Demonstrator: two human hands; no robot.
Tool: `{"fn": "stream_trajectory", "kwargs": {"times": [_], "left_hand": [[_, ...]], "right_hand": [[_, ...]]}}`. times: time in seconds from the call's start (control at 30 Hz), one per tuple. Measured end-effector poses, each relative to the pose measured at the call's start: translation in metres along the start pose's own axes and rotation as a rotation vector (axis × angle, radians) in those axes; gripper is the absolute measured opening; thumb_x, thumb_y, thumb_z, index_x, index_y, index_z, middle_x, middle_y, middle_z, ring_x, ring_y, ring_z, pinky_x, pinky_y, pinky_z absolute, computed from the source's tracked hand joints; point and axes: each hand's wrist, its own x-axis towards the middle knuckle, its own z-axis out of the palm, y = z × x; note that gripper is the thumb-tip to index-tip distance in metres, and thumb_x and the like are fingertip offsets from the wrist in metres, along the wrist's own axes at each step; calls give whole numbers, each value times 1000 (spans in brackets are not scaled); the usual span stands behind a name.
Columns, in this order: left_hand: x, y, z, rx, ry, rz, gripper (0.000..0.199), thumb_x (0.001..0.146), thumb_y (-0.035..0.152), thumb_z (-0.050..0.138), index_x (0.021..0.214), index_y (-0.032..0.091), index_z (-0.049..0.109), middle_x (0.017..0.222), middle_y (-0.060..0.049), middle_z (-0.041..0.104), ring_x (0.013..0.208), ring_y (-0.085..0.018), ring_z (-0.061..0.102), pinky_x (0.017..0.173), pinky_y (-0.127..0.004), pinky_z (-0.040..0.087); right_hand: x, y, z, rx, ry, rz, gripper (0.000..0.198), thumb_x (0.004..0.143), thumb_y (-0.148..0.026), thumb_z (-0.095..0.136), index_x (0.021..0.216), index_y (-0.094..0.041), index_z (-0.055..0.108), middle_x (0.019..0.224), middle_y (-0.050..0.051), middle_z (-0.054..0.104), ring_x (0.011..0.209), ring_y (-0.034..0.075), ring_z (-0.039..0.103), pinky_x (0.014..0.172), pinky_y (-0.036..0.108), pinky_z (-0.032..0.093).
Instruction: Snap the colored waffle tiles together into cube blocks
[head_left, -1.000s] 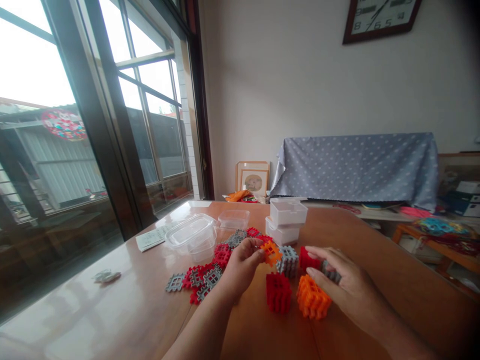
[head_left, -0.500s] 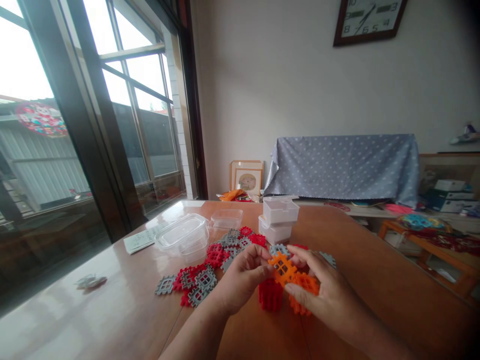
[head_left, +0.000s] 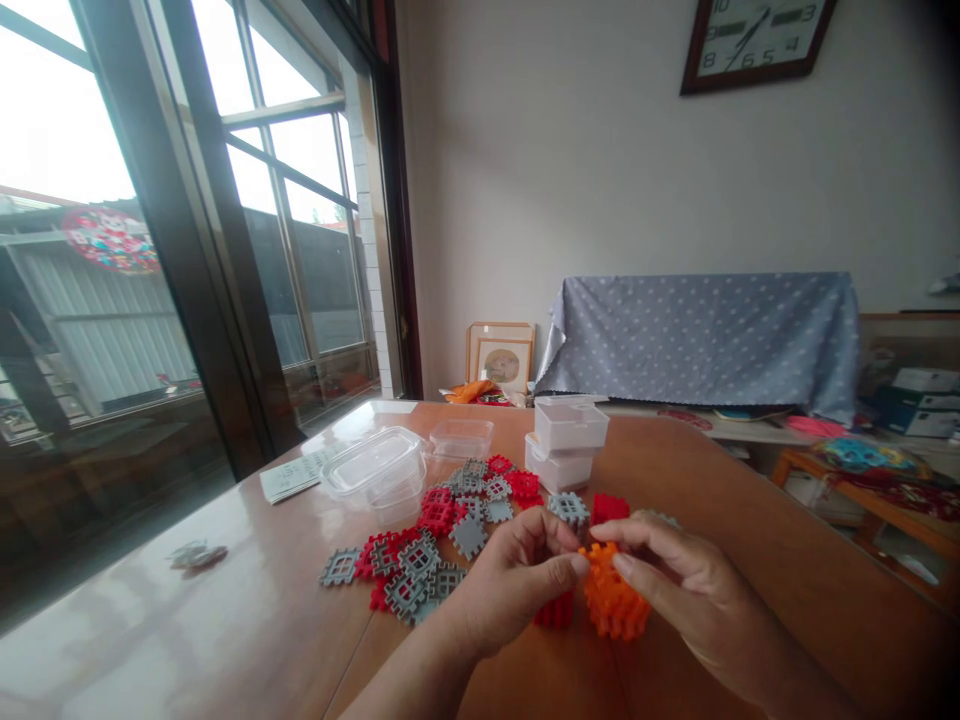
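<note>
My left hand [head_left: 529, 575] pinches the left edge of an orange interlocking tile [head_left: 598, 562]. On its other side, the thumb and forefinger of my right hand [head_left: 679, 575] close on the same tile. Directly beneath it stands an orange block of toothed tiles [head_left: 619, 612], and the tile appears to touch its top; whether they are joined I cannot tell. A red block of tiles [head_left: 555, 608] is partly hidden behind my left fingers. Just beyond my hands lie a grey tile [head_left: 568, 508] and a red tile piece [head_left: 610, 507].
Several grey and red tiles [head_left: 420, 562] are heaped left of my hands. Behind them are clear plastic containers [head_left: 373, 462], a paper sheet [head_left: 289, 480] and stacked white boxes [head_left: 570, 425]. A small clear packet [head_left: 196, 555] lies at far left on the wooden table [head_left: 262, 630].
The orange tile, tilted open between both hands before, has come down and right onto the orange block. The view has shifted slightly left.
</note>
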Motion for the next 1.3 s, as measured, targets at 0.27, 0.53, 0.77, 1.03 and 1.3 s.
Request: {"fn": "stream_trajectory", "kwargs": {"times": [0.27,0.53,0.77,1.03,1.3], "left_hand": [[5,-13,2,9,128,-84,32,81,40,82,84,16,61,68,-3,67,58,-10,56,60,-22,39],[3,-8,3,-26,107,-85,35,77,41,85,82,15,63,68,-4,69,59,-11,58,59,-22,39],[6,-1,-1,16,144,-7,33,82,45,81,83,16,64,79,-5,72,70,-13,61,69,-25,44],[12,9,-21,120,352,46,33,82,47,79,80,18,63,84,-6,74,74,-15,62,74,-28,45],[15,7,-29,99,403,30,34,80,47,80,82,18,61,82,-5,72,72,-14,60,70,-26,42]], "right_hand": [[6,5,10,-369,170,-136,49,86,-39,72,133,-32,59,133,8,64,118,30,65,98,43,57],[7,12,13,-533,165,-204,48,88,-33,68,135,-31,57,134,9,62,124,30,61,105,45,53],[6,12,-15,-457,97,-112,48,88,-32,66,136,-31,60,126,7,69,116,29,66,101,45,55],[4,30,-37,-450,-63,48,43,85,-29,68,128,-29,70,126,8,70,118,30,66,107,49,51],[2,37,-33,-436,-84,64,47,82,-28,70,129,-30,69,129,7,70,120,30,65,105,46,53]]}}
